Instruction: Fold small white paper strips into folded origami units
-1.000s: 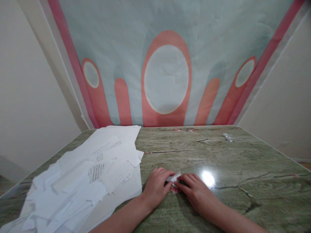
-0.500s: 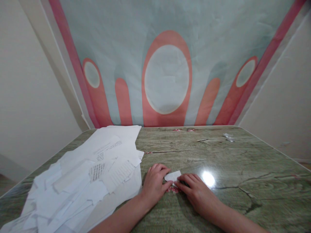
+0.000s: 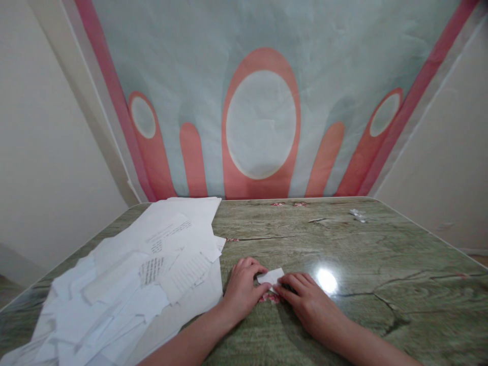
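Note:
A small folded piece of white paper (image 3: 271,277) lies between my two hands, low over the table near its front. My left hand (image 3: 246,284) pinches its left end between thumb and fingers. On the opposite side, my right hand (image 3: 301,295) is closed on the paper's lower right part, fingertips pressed together. The fingers cover some of the paper's edges, so its full shape is hidden.
A wide heap of white paper sheets and scraps (image 3: 114,290), some printed, spreads over the left of the wood-patterned table (image 3: 381,259). Small folded paper bits (image 3: 357,215) rest at the far right. A wall with a red-and-grey covering (image 3: 263,122) rises behind the table.
Both hands stay almost in place. The paper's left end has shifted slightly and looks more angular between the fingers.

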### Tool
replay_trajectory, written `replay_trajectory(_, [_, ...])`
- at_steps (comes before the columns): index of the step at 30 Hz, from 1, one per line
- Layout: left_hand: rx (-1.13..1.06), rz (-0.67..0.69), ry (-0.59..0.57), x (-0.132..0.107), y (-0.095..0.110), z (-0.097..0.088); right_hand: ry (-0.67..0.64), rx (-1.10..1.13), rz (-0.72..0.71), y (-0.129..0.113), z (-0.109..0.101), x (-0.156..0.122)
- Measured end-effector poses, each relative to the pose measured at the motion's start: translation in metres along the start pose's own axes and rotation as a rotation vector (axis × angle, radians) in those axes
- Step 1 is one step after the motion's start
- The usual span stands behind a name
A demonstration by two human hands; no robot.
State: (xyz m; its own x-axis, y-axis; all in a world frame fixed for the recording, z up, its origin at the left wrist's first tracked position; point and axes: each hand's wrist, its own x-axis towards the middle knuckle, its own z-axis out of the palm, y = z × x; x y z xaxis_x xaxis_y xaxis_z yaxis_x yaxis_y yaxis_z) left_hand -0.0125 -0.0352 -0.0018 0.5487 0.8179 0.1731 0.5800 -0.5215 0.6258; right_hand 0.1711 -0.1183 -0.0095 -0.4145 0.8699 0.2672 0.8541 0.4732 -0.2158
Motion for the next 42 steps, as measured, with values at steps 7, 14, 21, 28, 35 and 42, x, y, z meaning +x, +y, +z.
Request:
replay_trajectory(7, [-0.006,-0.012,-0.004,-0.001,0.001,0.000,0.023,-0.007,-0.025,0.002,0.002,0.000])
replay_trajectory(14, [0.004,0.017,-0.004,-0.001,0.000,0.001,0.017,-0.023,-0.023,0.002,0.003,0.000])
replay_trajectory(21, [0.035,-0.007,-0.039,-0.001,0.001,-0.001,0.023,-0.027,-0.022,0.001,0.002,0.000])
replay_trajectory(28, [0.022,-0.003,-0.036,-0.001,0.004,-0.002,0.050,0.067,0.025,0.006,0.005,-0.001])
replay_trajectory(35, [0.008,0.025,-0.006,-0.001,0.002,-0.001,0.213,0.140,0.180,0.026,0.014,0.002])
replay_trajectory(42, [-0.001,0.033,0.001,-0.002,0.000,0.000,0.158,0.190,0.170,0.026,0.012,0.009])
